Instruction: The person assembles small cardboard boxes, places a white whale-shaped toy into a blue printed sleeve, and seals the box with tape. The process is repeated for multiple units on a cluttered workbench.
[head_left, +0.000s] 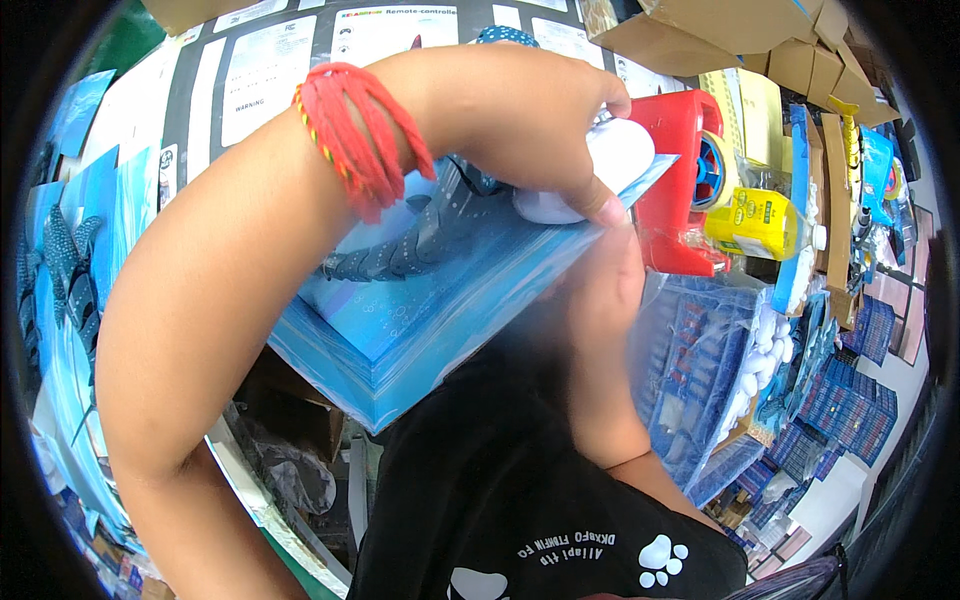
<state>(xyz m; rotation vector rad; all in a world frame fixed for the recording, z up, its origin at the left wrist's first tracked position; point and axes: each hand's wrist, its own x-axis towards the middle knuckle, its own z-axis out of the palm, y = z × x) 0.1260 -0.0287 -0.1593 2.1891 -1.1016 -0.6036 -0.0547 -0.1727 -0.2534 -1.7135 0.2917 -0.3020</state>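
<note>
A blue printed carton lies open before me, its near corner towards my body. Inside rests a grey toy shark with white spots and a segmented body. My left arm, with red cords at the wrist, reaches across the carton. At its right end my left hand grips a smooth white plastic piece, thumb on the near side. My right hand is blurred at the carton's right edge, just below the left thumb. Its fingers are mostly hidden, so its grip is unclear.
A red tape dispenser with a tape roll stands right of the carton, beside a yellow-labelled bottle. Plastic-wrapped blue packages lie nearer me. More spotted toy sharks are at far left. Brown cardboard sits at the back right.
</note>
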